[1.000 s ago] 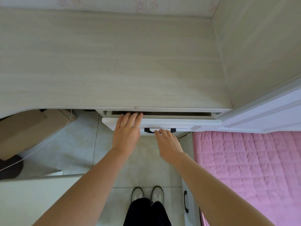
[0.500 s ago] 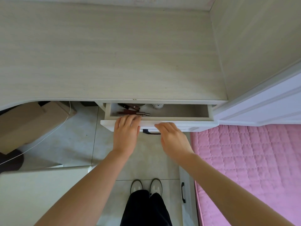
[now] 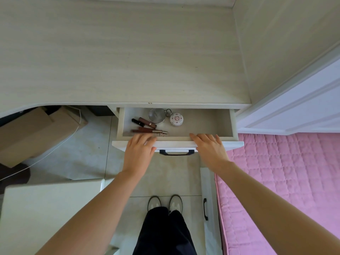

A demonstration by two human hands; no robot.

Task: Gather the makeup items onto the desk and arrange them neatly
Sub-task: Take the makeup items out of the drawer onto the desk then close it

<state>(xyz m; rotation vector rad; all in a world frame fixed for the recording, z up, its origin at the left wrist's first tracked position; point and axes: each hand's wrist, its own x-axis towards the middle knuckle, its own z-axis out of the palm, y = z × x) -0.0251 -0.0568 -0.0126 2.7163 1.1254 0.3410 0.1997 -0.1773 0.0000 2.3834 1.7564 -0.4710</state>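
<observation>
I am standing at the desk (image 3: pixel 119 57), looking down into the drawer (image 3: pixel 202 124), which is standing pulled out under its front edge. My left hand (image 3: pixel 138 151) is resting on the drawer front at 9 o'clock from the dark handle (image 3: pixel 176 152), fingers (image 3: pixel 147 138) together and laid flat over the top edge, clamped on nothing. My right hand (image 3: pixel 209 148) is resting on the same edge at 3 o'clock from the handle, fingers spread slightly, likewise gripping nothing.

The makeup items are all lying in the left half of the drawer. A round mirror (image 3: pixel 156 115) is sitting toward the back, a small ring (image 3: pixel 168 112) just beside it at 2 o'clock. A white patterned round case (image 3: pixel 176 119) is lying at 3 o'clock from the mirror, close by. A black tube (image 3: pixel 137 122) and a brown tube (image 3: pixel 147 122) are lying side by side at 8 o'clock from the mirror. Two slim reddish-brown sticks (image 3: pixel 147 130) are lying near the drawer front, just beyond my left fingertips; whether they are touching each other I cannot tell. The right half of the drawer floor is showing bare.

A cardboard box (image 3: pixel 36 133) is sitting on the floor at 9 o'clock from the drawer. A pink quilted bed (image 3: pixel 285 172) is lying at 4 o'clock. My shoes (image 3: pixel 165 203) are showing at 6 o'clock.
</observation>
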